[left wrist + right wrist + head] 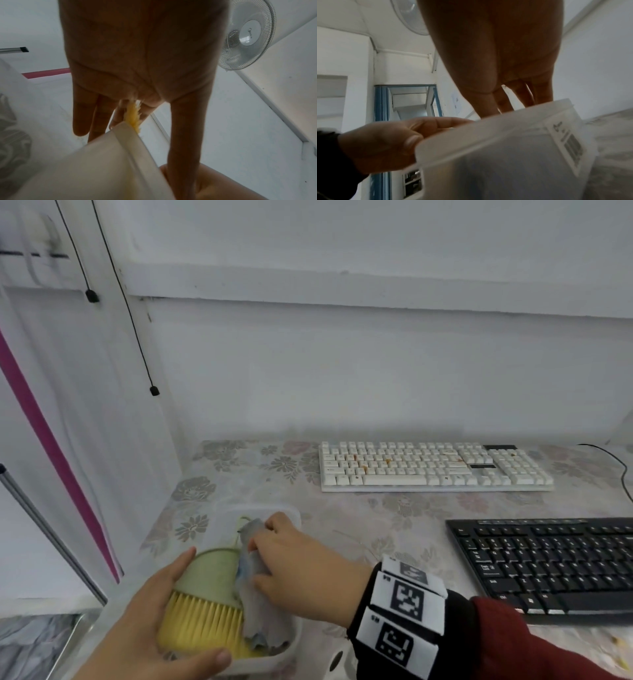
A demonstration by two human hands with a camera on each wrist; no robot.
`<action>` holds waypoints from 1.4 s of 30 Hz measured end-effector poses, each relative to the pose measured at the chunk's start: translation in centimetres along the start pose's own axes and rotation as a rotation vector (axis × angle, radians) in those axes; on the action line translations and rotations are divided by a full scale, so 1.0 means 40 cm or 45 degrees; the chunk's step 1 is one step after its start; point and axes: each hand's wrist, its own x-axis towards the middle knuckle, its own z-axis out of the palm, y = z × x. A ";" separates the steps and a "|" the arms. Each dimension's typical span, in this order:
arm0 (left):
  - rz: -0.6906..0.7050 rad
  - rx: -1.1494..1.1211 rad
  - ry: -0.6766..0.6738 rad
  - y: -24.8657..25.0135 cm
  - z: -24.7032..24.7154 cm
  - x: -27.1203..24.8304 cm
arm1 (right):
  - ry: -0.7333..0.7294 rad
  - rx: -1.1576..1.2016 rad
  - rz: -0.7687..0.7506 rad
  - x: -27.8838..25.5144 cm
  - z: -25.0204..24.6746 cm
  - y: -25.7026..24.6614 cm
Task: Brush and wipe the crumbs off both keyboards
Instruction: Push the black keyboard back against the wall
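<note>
- The white full-size plastic keyboard (435,467) lies at the back of the table, with orange-brown crumbs and smears among its middle keys; no tool has reached it as it lies now.
- The black low-profile keyboard (548,563) lies nearer, at the right edge of the head view, well apart from both hands; whether it carries crumbs cannot be told.
- The hand brush with a pale green plastic back and yellow bristles (205,601) lies in a translucent rectangular plastic tub (294,517) at the table's near left corner.
- The left hand (147,625) cups the brush from the left, thumb along the bristle end and fingers along the green back; the grip looks loose and the brush has not left the tub.
- The right hand (301,570) pinches a crumpled pale grey wipe cloth (257,604) beside the brush, inside the same tub.
- Judged from this, the task stands at its start: tools are being fetched, and brushing and wiping of both keyboards remain.
- The floral plastic table cover (239,467) lies under everything.
</note>
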 end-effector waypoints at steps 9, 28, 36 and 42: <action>-0.008 -0.050 0.003 -0.002 0.004 0.025 | 0.072 -0.376 -0.026 -0.012 0.011 0.030; 0.285 -0.095 0.395 0.034 0.032 0.039 | 0.316 0.013 0.054 -0.196 -0.033 0.119; 0.407 -0.331 0.353 0.183 0.199 0.044 | 0.465 0.270 0.380 -0.430 -0.108 0.294; 0.402 -0.541 0.179 0.314 0.374 0.046 | 0.536 0.336 0.640 -0.645 -0.145 0.461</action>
